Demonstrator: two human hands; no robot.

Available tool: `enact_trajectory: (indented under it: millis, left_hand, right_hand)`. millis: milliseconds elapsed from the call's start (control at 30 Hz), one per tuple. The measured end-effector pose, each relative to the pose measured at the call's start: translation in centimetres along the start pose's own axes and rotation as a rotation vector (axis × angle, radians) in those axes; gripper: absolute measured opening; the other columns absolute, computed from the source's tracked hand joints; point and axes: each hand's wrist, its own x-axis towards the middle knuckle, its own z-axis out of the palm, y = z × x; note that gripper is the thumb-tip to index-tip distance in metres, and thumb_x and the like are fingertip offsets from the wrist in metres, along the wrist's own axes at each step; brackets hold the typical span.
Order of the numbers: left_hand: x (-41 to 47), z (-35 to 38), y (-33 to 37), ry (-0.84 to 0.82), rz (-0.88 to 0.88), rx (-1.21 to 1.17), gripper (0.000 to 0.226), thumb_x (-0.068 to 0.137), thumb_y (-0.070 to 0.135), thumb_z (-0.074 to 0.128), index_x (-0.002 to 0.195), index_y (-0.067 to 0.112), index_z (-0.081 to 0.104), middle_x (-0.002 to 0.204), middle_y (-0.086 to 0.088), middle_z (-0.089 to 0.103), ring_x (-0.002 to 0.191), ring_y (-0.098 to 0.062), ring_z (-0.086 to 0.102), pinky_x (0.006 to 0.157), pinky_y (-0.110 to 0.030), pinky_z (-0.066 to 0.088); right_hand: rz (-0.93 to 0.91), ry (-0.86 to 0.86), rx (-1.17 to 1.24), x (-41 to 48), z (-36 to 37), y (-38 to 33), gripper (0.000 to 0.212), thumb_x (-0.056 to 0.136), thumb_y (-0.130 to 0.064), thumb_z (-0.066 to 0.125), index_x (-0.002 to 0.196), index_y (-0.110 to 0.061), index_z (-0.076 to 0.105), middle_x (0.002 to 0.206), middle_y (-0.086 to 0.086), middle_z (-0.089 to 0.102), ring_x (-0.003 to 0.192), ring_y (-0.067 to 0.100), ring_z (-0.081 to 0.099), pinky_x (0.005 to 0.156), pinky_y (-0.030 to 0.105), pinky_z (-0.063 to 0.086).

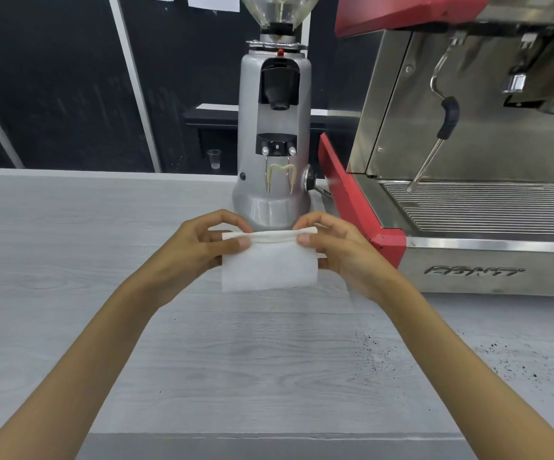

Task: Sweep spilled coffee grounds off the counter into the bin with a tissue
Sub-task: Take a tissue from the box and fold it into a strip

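A folded white tissue [269, 265] hangs in the air above the counter, held by both hands at its top fold. My left hand [199, 250] pinches its left corner and my right hand [338, 250] pinches its right corner. Dark coffee grounds [373, 355] lie scattered on the pale grey wood-grain counter [69, 293] at the lower right, with more grounds [514, 363] further right, in front of the espresso machine. No bin is in view.
A grey coffee grinder [274, 144] stands just behind my hands. A red and steel espresso machine [468, 194] fills the right side, its steam wand [435, 137] hanging over the drip tray. A clear plastic cup [214, 159] sits beyond the counter's far edge.
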Motion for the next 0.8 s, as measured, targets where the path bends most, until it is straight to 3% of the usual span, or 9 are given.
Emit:
enact_trajectory:
  millis: [200, 333, 500, 600, 733, 800]
  left_hand:
    - [-0.1, -0.5, 0.1, -0.094, 0.015, -0.096, 0.018, 0.068, 0.027, 0.068, 0.083, 0.019, 0.072, 0.081, 0.008, 0.071, 0.077, -0.005, 0.067, 0.063, -0.013, 0.052]
    - [0.0, -0.5, -0.4, -0.008, 0.018, -0.027, 0.025, 0.063, 0.028, 0.072, 0.086, 0.02, 0.074, 0.084, 0.007, 0.074, 0.081, -0.005, 0.068, 0.066, -0.012, 0.052]
    - [0.5, -0.1, -0.6, 0.2, 0.049, 0.153, 0.031, 0.069, 0.01, 0.075, 0.091, 0.031, 0.069, 0.077, 0.01, 0.075, 0.074, -0.003, 0.069, 0.062, -0.006, 0.05]
    - [1.0, 0.1, -0.8, 0.313, 0.045, 0.28, 0.023, 0.072, 0.014, 0.075, 0.087, 0.03, 0.07, 0.08, 0.009, 0.073, 0.076, -0.005, 0.068, 0.066, -0.012, 0.049]
    - [1.1, -0.1, -1.4, 0.254, -0.029, 0.225, 0.01, 0.077, 0.015, 0.07, 0.085, 0.02, 0.067, 0.079, 0.002, 0.074, 0.078, -0.013, 0.066, 0.073, -0.023, 0.052]
    - [1.1, -0.3, -1.6, 0.195, -0.063, 0.132, 0.009, 0.08, 0.015, 0.067, 0.089, 0.017, 0.065, 0.08, -0.001, 0.075, 0.078, -0.016, 0.069, 0.069, -0.021, 0.057]
  right_hand:
    - [0.042, -0.075, 0.2, 0.1, 0.0, -0.4, 0.014, 0.082, -0.011, 0.056, 0.085, -0.023, 0.064, 0.076, -0.011, 0.064, 0.066, 0.005, 0.062, 0.055, 0.017, 0.05]
    - [0.064, -0.108, 0.216, -0.1, -0.2, -0.3, 0.007, 0.083, -0.015, 0.057, 0.083, -0.019, 0.063, 0.075, -0.01, 0.066, 0.068, 0.005, 0.063, 0.059, 0.016, 0.052]
    - [0.009, 0.029, 0.007, 0.5, -0.1, 0.3, 0.015, 0.082, -0.003, 0.063, 0.086, -0.017, 0.063, 0.081, -0.004, 0.06, 0.074, 0.007, 0.063, 0.065, 0.016, 0.053]
    - [0.008, 0.08, -0.111, 0.9, 0.1, 0.4, 0.022, 0.081, 0.002, 0.064, 0.094, -0.015, 0.063, 0.084, -0.002, 0.061, 0.07, 0.003, 0.064, 0.063, 0.012, 0.051]
    - [0.039, 0.095, -0.148, 1.2, 0.3, 0.5, 0.017, 0.083, 0.002, 0.062, 0.084, -0.015, 0.061, 0.083, -0.002, 0.06, 0.071, 0.003, 0.061, 0.063, 0.012, 0.05]
    - [0.049, 0.049, -0.154, 1.1, 0.3, 0.6, 0.017, 0.088, -0.001, 0.057, 0.082, -0.017, 0.057, 0.085, -0.001, 0.057, 0.075, 0.008, 0.059, 0.066, 0.019, 0.052]
